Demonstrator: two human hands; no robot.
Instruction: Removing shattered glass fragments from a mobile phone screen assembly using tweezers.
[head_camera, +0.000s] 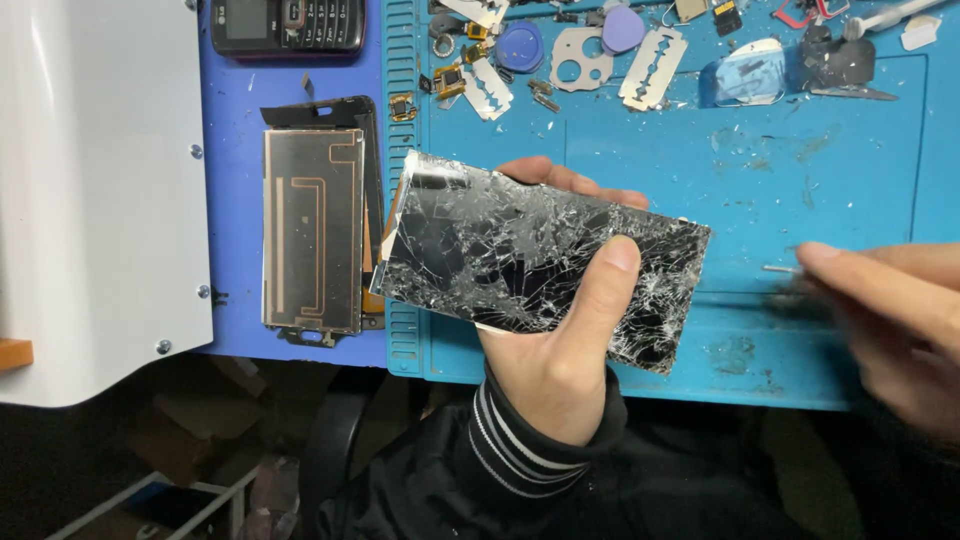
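Blue worktop (800, 180) strewn with parts. Left hand (560, 350) grips cracked screen (530, 260), thumb across glass, long axis running left–right. Right hand (890, 300), pinching thin tool (782, 268), sits just right of screen's right end.

My only view comes from the camera on my head, looking almost straight down at the blue mat (780, 170) from close above; my left hand (560, 360) fills the middle, my right hand (900, 310) is blurred, perhaps partly cut off at the frame's edge
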